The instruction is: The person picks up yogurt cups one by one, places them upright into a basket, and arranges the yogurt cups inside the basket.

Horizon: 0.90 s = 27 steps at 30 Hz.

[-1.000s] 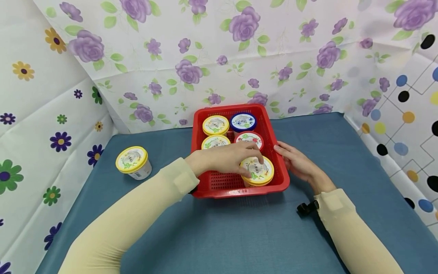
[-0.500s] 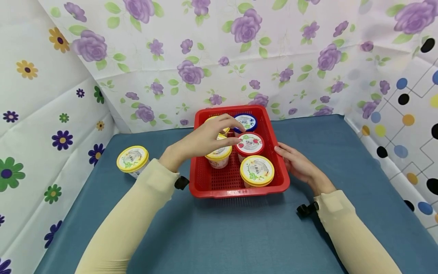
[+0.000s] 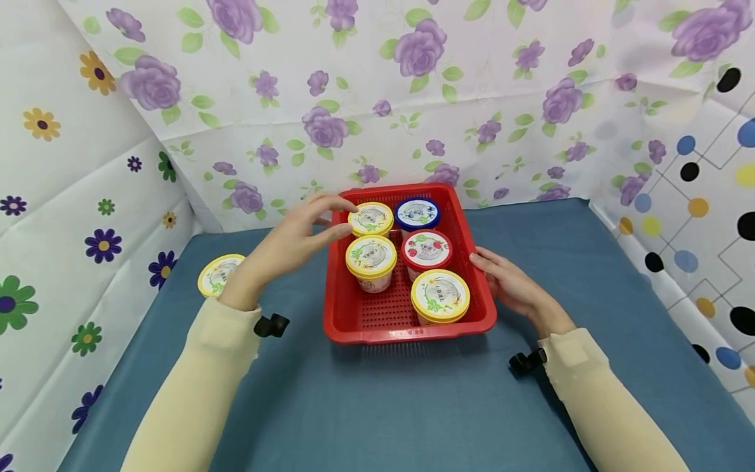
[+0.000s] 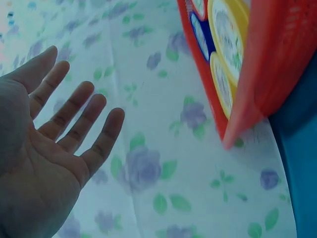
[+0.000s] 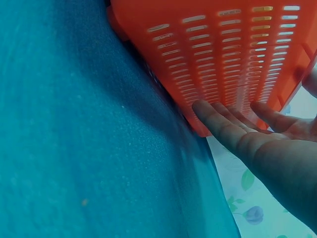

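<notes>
A red plastic basket holds several paper ice-cream-type tubs: yellow-lidded tubs at the left and a yellow-lidded tub at the front right. A blue-lidded tub and a red-lidded tub stand along its right half. My left hand hovers beside the basket's left edge, fingers spread and holding nothing; the left wrist view confirms the bare palm. Straight fingers of my right hand touch the basket's slotted right side. Another yellow-lidded tub stands left, partly hidden behind my left hand.
Blue cloth covers the table. A flowered white sheet hangs right behind the basket, and patterned sheets enclose the sides. Black camera mounts sit on both wrists.
My left hand has lifted away from the front-right yellow-lidded tub and swung left across the basket to beyond its left edge. My right hand stays at the basket's right side.
</notes>
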Tool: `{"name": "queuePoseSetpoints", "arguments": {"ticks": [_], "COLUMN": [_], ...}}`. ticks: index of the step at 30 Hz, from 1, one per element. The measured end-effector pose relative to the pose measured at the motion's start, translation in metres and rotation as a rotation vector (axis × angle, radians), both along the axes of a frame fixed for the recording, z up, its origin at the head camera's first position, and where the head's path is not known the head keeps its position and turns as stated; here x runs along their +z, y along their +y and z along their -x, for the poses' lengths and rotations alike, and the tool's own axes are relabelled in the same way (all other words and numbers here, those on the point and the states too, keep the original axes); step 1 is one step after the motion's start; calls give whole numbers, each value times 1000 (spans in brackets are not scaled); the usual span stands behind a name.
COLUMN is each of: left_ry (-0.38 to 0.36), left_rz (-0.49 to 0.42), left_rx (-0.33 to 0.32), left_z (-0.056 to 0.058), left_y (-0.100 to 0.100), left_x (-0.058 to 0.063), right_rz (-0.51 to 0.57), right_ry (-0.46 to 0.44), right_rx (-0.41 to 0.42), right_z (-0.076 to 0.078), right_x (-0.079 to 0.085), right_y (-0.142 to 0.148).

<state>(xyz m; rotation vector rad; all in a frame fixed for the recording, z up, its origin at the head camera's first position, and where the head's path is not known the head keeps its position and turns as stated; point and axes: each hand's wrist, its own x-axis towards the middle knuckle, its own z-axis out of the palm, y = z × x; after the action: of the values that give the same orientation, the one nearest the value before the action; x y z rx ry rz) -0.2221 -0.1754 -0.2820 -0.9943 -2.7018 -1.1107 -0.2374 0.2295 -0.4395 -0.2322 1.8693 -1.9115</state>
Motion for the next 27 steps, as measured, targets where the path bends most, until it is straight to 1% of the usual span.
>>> {"name": "queuePoseSetpoints", "arguments": {"ticks": [2,7,11,14,21,27], "left_ry": [-2,30,41,48,68,51], "left_rz": [-25,-54,-70,-82,-115,-112], "left_rx": [43,156,210,243,313,412], "left_z": [-2,-7,-11,-15,-22,-26], "left_y": [-12,-35,-48,-56,-73,-93], "left_x": [0,-2,-6,-11,-28,-42], "right_rz": [4,13,10,3,1,-3], "right_ry": [0,6,4,7,6,4], "right_rx": [-3,-6,-11,-10,-14,-16], "right_z": [0,0,-1,0,0,0], "right_x": [0,-1,-2,-3,-3,-1], "right_y": [-1,-1,0,0,0,-1]}}
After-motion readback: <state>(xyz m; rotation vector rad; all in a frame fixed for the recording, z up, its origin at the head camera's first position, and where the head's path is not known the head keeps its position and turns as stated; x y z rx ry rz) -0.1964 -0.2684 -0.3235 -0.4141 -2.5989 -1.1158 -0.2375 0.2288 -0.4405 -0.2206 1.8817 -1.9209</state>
